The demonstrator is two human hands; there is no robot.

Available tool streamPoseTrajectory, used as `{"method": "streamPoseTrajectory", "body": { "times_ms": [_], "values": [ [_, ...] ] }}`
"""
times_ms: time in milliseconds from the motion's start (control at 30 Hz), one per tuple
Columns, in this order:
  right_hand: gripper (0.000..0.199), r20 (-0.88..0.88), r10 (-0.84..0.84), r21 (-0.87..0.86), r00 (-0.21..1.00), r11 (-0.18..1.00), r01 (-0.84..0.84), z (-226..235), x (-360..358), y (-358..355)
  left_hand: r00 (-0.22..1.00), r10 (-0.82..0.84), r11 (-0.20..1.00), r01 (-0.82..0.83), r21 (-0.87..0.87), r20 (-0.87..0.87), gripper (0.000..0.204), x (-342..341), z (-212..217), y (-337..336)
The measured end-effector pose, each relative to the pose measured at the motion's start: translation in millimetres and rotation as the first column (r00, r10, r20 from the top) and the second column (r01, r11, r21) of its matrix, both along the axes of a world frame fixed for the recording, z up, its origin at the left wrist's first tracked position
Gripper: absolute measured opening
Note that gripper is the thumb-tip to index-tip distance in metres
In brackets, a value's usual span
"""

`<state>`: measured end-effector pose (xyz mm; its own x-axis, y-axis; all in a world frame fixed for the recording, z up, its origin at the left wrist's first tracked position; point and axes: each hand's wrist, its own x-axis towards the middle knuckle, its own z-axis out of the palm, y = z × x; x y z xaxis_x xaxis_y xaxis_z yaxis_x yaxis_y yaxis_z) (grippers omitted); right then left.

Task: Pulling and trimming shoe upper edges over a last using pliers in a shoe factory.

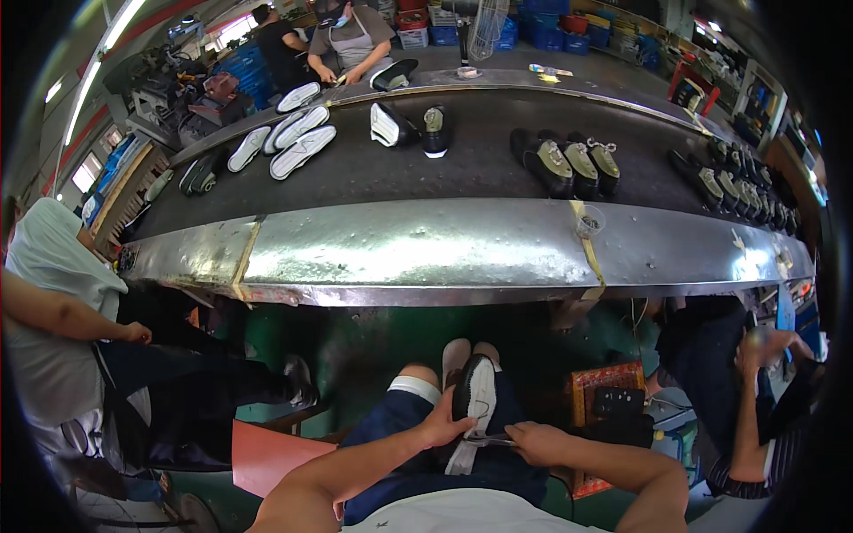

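Observation:
A black shoe with a white sole (pixel 481 395) rests across my lap, sole turned up. My left hand (pixel 442 425) is closed around its side, near the end closer to me. In my right hand (pixel 536 442) is a metal tool with two handles, apparently pliers (pixel 489 440). Its jaw end meets the shoe beside my left fingers. Exactly what the jaws grip is too small to tell. A pale strip-like piece (pixel 462 459) sticks out from the shoe's near end, just below the tool.
Beyond my knees runs a metal bench edge (pixel 391 253) bordering a dark conveyor belt (pixel 355 191). White-soled shoes (pixel 302 151) and olive-topped shoes (pixel 580 166) lie on it. A clear cup (pixel 589 222) stands on the edge. People sit close at left and right; others work across the belt.

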<state>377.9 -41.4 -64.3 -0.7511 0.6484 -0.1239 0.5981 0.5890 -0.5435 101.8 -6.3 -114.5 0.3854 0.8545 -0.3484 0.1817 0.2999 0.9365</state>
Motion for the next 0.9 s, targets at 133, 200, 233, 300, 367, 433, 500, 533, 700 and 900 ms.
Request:
{"method": "streamPoseTrajectory", "body": {
  "times_ms": [133,200,233,300,367,433,500,533,700,900],
  "values": [
    [0.031,0.173,0.036,-0.029,0.984,0.999,-0.031,26,-10,-11,0.996,0.066,0.996,-0.062,0.071,-0.058,0.091,0,-14,-5],
    [0.031,0.243,0.069,-0.111,0.968,0.993,-0.043,13,-12,-23,0.984,0.085,0.98,-0.054,0.192,-0.159,0.091,-1,-10,-11],
    [0.031,0.241,0.073,-0.107,0.968,0.993,-0.048,5,-10,-30,0.983,0.09,0.979,-0.058,0.195,-0.161,0.091,-1,-11,-16],
    [0.026,0.173,-0.021,-0.247,0.985,0.967,0.064,-7,-6,-43,0.926,0.144,0.928,-0.004,0.373,-0.349,0.099,2,-14,-34],
    [0.024,0.195,-0.013,-0.295,0.981,0.953,0.071,-12,-4,-49,0.914,0.12,0.944,0.015,0.331,-0.386,0.103,0,-13,-60],
    [0.023,0.215,-0.02,-0.354,0.976,0.93,0.097,-6,-3,-50,0.903,0.072,0.96,0.053,0.275,-0.424,0.108,-4,-16,-71],
    [0.018,0.266,-0.036,-0.357,0.963,0.924,0.133,4,-1,-52,0.949,-0.01,0.968,0.088,0.236,-0.315,0.112,-11,-32,-88],
    [0.019,0.328,0.001,-0.359,0.945,0.925,0.124,8,-2,-51,0.959,0.024,0.982,0.03,0.186,-0.281,0.111,-5,-30,-88],
    [0.024,0.087,-0.015,-0.509,0.996,0.859,0.057,38,24,-21,0.972,0.163,0.977,-0.136,0.162,-0.17,0.102,2,-10,-75],
    [0.042,-0.134,-0.365,-0.165,0.921,0.925,0.342,37,-37,-29,0.98,0.142,0.981,-0.121,0.15,-0.138,0.102,5,-3,-92]
  ]
}}
